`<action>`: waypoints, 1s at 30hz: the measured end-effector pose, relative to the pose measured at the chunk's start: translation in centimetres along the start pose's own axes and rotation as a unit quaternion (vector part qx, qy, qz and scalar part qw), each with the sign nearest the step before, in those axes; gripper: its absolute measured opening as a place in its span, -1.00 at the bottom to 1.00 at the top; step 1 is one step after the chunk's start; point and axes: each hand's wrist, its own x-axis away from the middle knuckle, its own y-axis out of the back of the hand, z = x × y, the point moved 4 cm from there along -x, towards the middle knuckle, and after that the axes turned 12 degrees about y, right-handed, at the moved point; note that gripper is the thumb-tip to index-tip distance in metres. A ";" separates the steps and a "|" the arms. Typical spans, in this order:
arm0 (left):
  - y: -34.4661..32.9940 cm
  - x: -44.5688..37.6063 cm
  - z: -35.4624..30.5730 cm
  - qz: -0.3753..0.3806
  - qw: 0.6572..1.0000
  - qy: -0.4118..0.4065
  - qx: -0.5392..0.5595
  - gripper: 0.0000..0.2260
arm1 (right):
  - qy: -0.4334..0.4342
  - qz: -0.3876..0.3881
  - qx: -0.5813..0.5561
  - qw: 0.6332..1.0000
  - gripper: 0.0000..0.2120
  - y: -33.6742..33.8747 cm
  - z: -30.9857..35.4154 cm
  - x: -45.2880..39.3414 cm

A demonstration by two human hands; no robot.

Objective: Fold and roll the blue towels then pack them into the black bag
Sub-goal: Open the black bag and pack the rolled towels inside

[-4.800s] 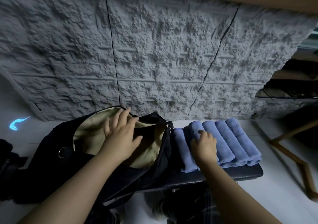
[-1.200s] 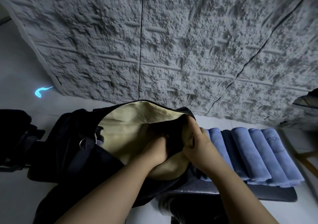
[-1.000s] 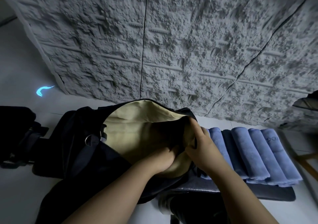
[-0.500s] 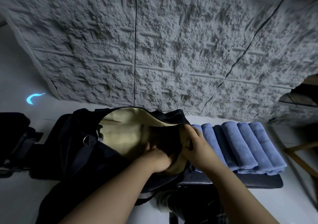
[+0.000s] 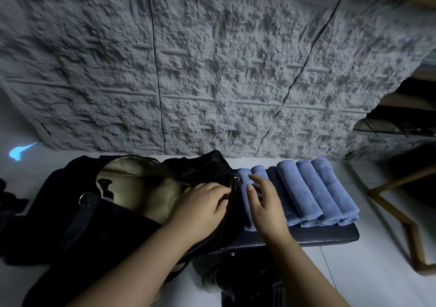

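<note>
— Where is the left hand [image 5: 203, 202] right now?

— It reaches in from the lower left, forearm slanting up toward the mouth of the black bag [image 5: 77, 214]. The hand lies palm down at the right edge of the opening, fingers curled over the dark rim just beside the metal zipper pull [image 5: 237, 181]. It grips the bag's edge there.

— And the right hand [image 5: 264, 202]?

— Its forearm comes up from the bottom right. The hand is above the rolled blue towels [image 5: 306, 193], fingers spread and nearly straight, holding nothing. The fingertips [image 5: 253, 178] hover at or on the leftmost rolls; I cannot tell whether they actually touch the cloth.

— How do the towels lie?

— In a row, side by side, on a dark padded bench [image 5: 330, 233]. Three rolls on the right sit tight against one another, and the farthest one [image 5: 328, 179] has faint lettering on it. Then there is a dark gap, and two more rolls lie next to the bag, partly hidden by the right hand.

— Is the bag open?

— Yes. Its mouth gapes wide and shows a pale tan lining [image 5: 146, 188]. A metal ring [image 5: 83, 198] sits on the near left side of the bag. I cannot see any towel inside; the lining is shadowed toward the right.

— What is around them?

— A rough grey textured wall [image 5: 212, 70] fills the upper view, a small blue light patch [image 5: 17, 151] glows on the pale floor at left, and a wooden frame [image 5: 401, 214] stands at the right.
</note>
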 end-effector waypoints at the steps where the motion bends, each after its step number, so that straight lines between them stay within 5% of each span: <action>1: 0.1 0.0 -0.3 -0.004 1.000 -0.007 -0.009 -0.68 | -0.017 -0.019 0.030 0.999 -0.80 0.7 -1.1 -0.1; 7: -0.3 -0.1 -1.3 -0.036 0.998 -0.019 -0.044 -0.69 | -0.123 -0.086 0.302 0.941 -0.62 5.5 -8.3 0.3; 13: -0.5 -1.0 -1.2 -0.118 0.990 -0.017 -0.074 -0.86 | -0.244 -0.050 0.342 0.906 -0.63 9.1 -11.7 0.4; 22: -0.8 -1.3 -0.7 -0.118 0.991 -0.018 -0.053 -0.83 | -0.294 0.063 0.409 0.862 -0.50 8.7 -13.1 -0.6; 27: -1.0 -1.3 -0.6 -0.105 0.993 -0.014 -0.049 -0.79 | -0.245 0.065 0.420 0.871 -0.48 7.1 -11.6 -1.1; 30: -0.9 -1.2 -0.3 -0.094 0.994 -0.023 -0.047 -0.76 | -0.259 0.044 0.294 0.919 -0.60 5.9 -11.2 -1.0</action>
